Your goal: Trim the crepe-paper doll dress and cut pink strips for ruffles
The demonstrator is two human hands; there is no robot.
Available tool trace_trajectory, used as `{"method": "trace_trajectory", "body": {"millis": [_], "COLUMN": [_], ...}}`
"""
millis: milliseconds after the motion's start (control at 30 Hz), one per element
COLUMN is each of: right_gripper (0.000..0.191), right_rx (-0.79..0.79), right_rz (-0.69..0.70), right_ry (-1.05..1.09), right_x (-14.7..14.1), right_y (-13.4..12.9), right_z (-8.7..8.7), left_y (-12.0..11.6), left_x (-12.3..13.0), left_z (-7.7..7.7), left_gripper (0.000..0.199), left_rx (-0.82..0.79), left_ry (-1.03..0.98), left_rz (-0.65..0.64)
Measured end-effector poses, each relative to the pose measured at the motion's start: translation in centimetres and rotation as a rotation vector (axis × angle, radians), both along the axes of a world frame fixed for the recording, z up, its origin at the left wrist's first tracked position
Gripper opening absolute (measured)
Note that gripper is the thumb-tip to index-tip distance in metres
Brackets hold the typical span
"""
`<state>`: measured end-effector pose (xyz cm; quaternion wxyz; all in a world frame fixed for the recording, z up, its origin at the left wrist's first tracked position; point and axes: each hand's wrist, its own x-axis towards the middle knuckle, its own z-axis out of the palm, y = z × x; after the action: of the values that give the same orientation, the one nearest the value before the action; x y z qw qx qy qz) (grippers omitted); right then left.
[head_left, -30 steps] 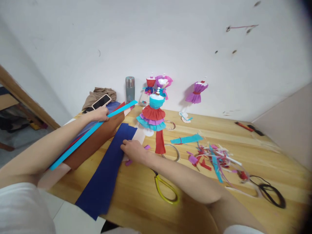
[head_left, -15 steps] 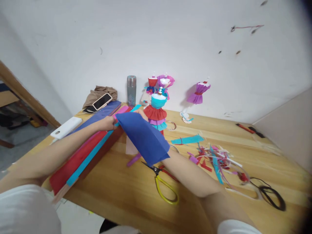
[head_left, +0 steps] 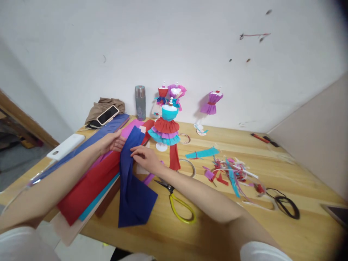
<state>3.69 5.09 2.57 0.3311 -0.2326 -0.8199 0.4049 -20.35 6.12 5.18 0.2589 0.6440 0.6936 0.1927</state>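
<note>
A dark blue sheet (head_left: 136, 203) hangs in folds over the stack of coloured sheets, its lower corner on the wooden table. My left hand (head_left: 112, 141) is at the sheet's upper left edge, fingers stretched out and slightly curled, palm turned up. On the sheet's right edge, my right hand (head_left: 143, 156) touches it with bent fingers; whether it pinches the sheet is unclear. Under my left forearm lie red (head_left: 87, 186), light blue and pale sheets. Yellow-handled scissors (head_left: 182, 210) lie below my right forearm. A small dress form (head_left: 170, 123) with red, purple and turquoise ruffles stands beyond my hands.
A grey bottle (head_left: 140, 103), a phone (head_left: 108, 115) on brown cloth and a white power bank (head_left: 65, 146) are at the back left. More dress forms stand by the wall. Coloured scraps (head_left: 236, 172) and a black cord (head_left: 288, 208) lie right on the table (head_left: 214, 239).
The blue sheet has swung down from over my right forearm and now hangs between my hands. My left fingers have opened from a closed grip. The view has shifted slightly right.
</note>
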Motion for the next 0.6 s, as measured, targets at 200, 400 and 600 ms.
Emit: {"method": "trace_trajectory", "body": {"millis": [200,400,600], "right_gripper": [0.013,0.015,0.034], "right_rx": [-0.001,-0.031,-0.182], "right_rz": [0.078,0.027,-0.081], "right_ry": [-0.01,0.125,0.321], "right_x": [0.3,-3.3,-7.3], "right_y": [-0.2,0.6,3.4], "right_z": [-0.9,-0.5,-0.7], "left_y": [1.3,0.9,1.0], "left_x": [1.3,1.0,0.2], "left_z": [-0.5,1.6,5.4], "left_gripper": [0.079,0.068,0.053], "left_rx": [-0.118,-0.109,-0.042], "left_ry": [-0.263,-0.586,-0.583], "left_rz": [0.171,0.23,0.459]}}
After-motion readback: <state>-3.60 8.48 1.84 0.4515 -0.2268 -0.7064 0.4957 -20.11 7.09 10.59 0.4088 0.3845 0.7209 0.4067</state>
